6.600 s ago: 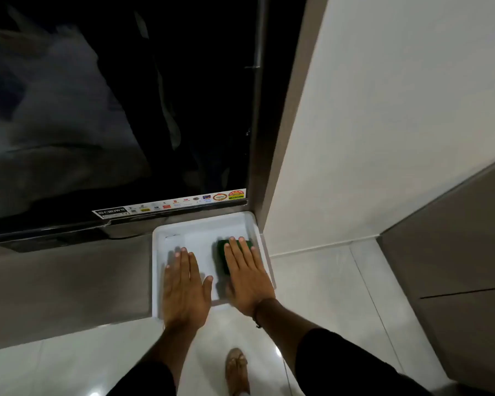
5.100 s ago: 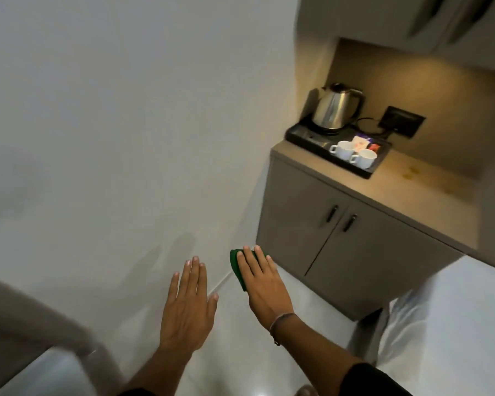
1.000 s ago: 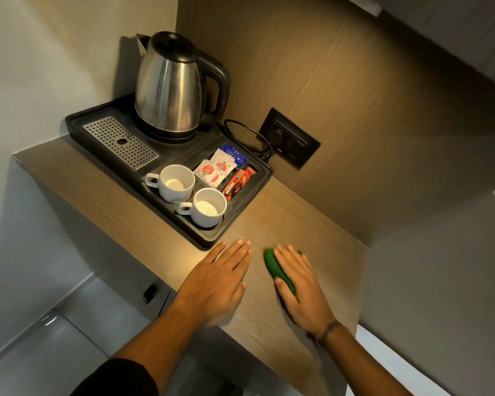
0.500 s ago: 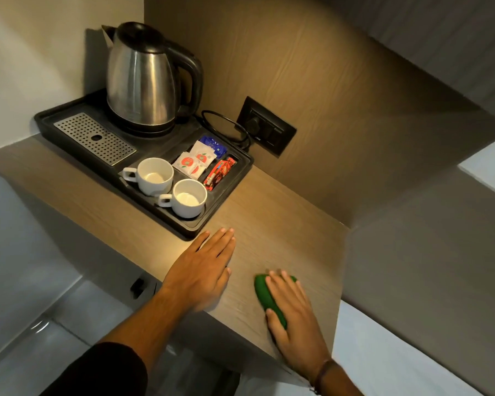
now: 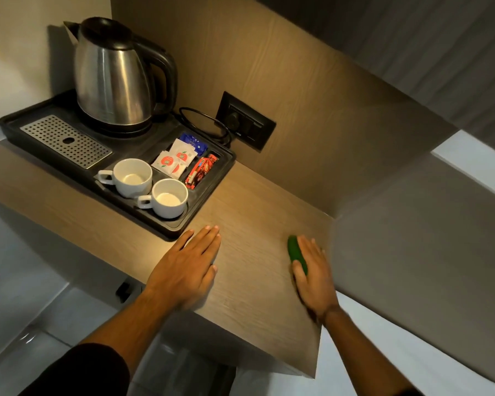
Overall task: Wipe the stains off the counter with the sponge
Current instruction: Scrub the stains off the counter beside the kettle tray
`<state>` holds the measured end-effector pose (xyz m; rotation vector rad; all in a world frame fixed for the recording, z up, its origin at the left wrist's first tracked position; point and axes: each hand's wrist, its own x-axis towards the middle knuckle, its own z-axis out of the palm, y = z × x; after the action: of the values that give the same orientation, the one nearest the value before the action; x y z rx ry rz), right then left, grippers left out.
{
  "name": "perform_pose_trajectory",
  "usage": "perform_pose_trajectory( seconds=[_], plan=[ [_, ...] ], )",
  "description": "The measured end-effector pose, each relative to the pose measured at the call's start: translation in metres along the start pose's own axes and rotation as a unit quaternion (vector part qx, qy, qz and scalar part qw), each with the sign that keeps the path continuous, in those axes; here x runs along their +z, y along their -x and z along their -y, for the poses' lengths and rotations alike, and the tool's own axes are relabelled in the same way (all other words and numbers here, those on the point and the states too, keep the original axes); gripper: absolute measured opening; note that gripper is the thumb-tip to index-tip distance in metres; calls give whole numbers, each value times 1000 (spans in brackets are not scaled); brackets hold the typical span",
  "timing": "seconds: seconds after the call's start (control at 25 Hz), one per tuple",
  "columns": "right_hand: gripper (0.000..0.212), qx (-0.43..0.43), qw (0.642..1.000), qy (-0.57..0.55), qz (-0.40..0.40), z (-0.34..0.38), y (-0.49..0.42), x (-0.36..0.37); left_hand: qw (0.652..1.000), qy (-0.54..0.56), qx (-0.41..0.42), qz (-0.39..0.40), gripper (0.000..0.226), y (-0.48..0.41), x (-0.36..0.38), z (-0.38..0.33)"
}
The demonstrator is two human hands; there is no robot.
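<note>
The wooden counter (image 5: 249,218) runs from the left to a side panel on the right. My right hand (image 5: 312,274) presses flat on a green sponge (image 5: 293,250) at the counter's right end, close to the side panel; only the sponge's left edge shows beyond my fingers. My left hand (image 5: 186,267) lies flat and empty on the counter near its front edge, fingers together, just in front of the tray corner. I can make out no stains on the lit wood between my hands.
A black tray (image 5: 212,192) at the back left carries a steel kettle (image 5: 112,78), two white cups (image 5: 132,177) (image 5: 169,197) and sachets (image 5: 177,160). A wall socket (image 5: 245,122) with the kettle's cord sits behind it. A grey side panel (image 5: 412,238) bounds the counter on the right.
My right hand has slid the sponge to the right across the counter, up to the side panel. My left hand has stayed flat near the tray.
</note>
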<state>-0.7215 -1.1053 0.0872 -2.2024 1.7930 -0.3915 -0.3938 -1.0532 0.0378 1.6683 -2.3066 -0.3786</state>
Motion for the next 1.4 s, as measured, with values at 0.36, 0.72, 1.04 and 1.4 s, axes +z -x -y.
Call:
perform_pose_trajectory(
  seconds=[0.36,0.72,1.04,1.4],
  plan=[
    [65,-64,997,10,29,40,34,28,1000,-12,3,-1,68,3,-8,-5],
    [70,23,999,16,17,72,-36,38,1000,-18,15,-6,69,2,-8,-5],
    [81,29,994,60,90,75,-26,22,1000,-13,16,4,68,2,-11,-6],
    [77,-28,972,232,-5,128,38,34,999,-40,-34,-1,73,56,-47,-15]
  ],
)
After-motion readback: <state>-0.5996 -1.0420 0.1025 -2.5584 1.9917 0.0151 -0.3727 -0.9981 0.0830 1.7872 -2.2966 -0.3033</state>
